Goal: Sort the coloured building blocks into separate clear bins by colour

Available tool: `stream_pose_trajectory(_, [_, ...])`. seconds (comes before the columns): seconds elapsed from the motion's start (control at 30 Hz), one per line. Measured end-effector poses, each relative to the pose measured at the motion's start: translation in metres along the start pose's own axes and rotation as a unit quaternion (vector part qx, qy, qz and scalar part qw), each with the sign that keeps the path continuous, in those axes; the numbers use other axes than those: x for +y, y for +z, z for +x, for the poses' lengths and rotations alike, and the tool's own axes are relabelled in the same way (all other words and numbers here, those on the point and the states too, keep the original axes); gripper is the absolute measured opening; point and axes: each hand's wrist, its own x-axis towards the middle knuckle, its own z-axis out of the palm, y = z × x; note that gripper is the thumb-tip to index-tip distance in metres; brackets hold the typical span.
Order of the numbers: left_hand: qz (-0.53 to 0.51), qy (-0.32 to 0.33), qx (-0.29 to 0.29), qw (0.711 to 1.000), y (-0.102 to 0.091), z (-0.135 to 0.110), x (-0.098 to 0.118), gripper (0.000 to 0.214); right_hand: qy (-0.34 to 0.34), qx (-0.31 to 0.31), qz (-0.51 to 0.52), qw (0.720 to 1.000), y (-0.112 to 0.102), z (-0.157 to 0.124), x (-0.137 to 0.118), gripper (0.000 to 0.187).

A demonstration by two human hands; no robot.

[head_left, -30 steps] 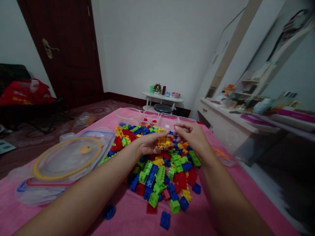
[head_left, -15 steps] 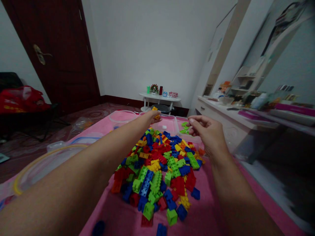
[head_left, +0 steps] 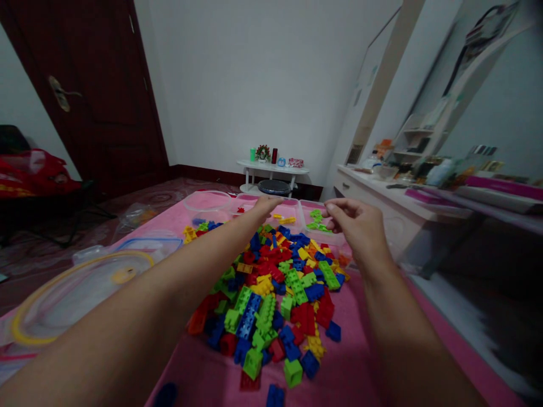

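Observation:
My left hand reaches over the middle clear plastic box, its thumb stretched out and its other fingers mostly hidden. Yellow bricks lie in that box beside the hand, and a small red brick is at its left. My right hand hovers by the right-hand clear box, thumb and forefinger pinched together. Whatever is between those fingertips is too small to make out. Green bricks lie in this box just past the fingertips. Below both hands spreads a heap of mixed toy bricks.
A pink cloth covers the table. At left are a clear round lid with a yellow rim and a blue-rimmed lid. Another clear tub stands at the back left. A cluttered dressing table flanks the right side.
The yellow bricks that were at my left hand now lie in the middle box. That hand has lowered slightly. My right hand has barely moved. The view has shifted a little.

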Motion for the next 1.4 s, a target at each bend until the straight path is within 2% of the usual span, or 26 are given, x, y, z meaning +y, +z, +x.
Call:
stream_pose_trajectory(0.1, [0.026,0.052,-0.007,0.998,0.007,-0.021,0.002,0.014,-0.018,-0.078,-0.159,0.984,0.004,0.003,0.021,0.02])
stream_pose_trajectory(0.2, [0.08,0.118,-0.062,0.988,0.009,-0.045,-0.004,0.015,-0.027,-0.161,-0.334,0.928,0.012,-0.001,0.043,0.018])
stream_pose_trajectory(0.27, [0.142,0.17,-0.09,0.971,0.005,-0.062,-0.012,0.018,-0.012,-0.192,-0.415,0.889,0.019,-0.007,0.054,0.02])
stream_pose_trajectory(0.4, [0.292,0.227,-0.087,0.925,-0.017,-0.093,-0.02,0.022,0.019,-0.219,-0.505,0.835,0.03,-0.02,0.064,0.027])
stream_pose_trajectory(0.5, [0.383,0.213,-0.078,0.895,-0.043,-0.112,-0.013,0.023,0.028,-0.233,-0.539,0.809,0.034,-0.022,0.065,0.031])
stream_pose_trajectory(0.6, [0.477,0.144,-0.137,0.856,-0.07,-0.125,0.001,0.02,0.031,-0.252,-0.557,0.79,0.037,-0.021,0.064,0.03])
stream_pose_trajectory(0.7, [0.545,0.101,-0.188,0.811,-0.083,-0.135,0.013,0.02,0.015,-0.278,-0.56,0.78,0.038,-0.023,0.062,0.034])
stream_pose_trajectory(0.8, [0.603,0.121,-0.189,0.766,-0.079,-0.144,0.018,0.032,-0.002,-0.29,-0.551,0.783,0.038,-0.024,0.061,0.039])
stream_pose_trajectory(0.9, [0.657,0.136,-0.17,0.722,-0.064,-0.153,0.018,0.043,-0.001,-0.266,-0.541,0.798,0.036,-0.021,0.056,0.04])
stream_pose_trajectory(1.0, [0.694,0.115,-0.162,0.692,-0.051,-0.16,0.019,0.039,-0.014,-0.214,-0.517,0.829,0.035,-0.02,0.039,0.044])
stream_pose_trajectory(1.1, [0.7,0.111,-0.155,0.688,-0.047,-0.162,0.019,0.036,-0.061,-0.21,-0.436,0.873,0.04,-0.026,0.013,0.043])
stream_pose_trajectory(1.17, [0.683,0.118,-0.156,0.704,-0.051,-0.159,0.018,0.027,-0.083,-0.242,-0.34,0.905,0.046,-0.033,-0.002,0.039])
stream_pose_trajectory(1.27, [0.614,0.143,-0.173,0.757,-0.062,-0.151,0.016,0.016,-0.079,-0.26,-0.194,0.942,0.054,-0.041,-0.016,0.036])
stream_pose_trajectory(1.4, [0.447,0.129,-0.193,0.864,-0.07,-0.143,0.016,0.014,-0.06,-0.173,-0.108,0.977,0.057,-0.04,-0.016,0.038])
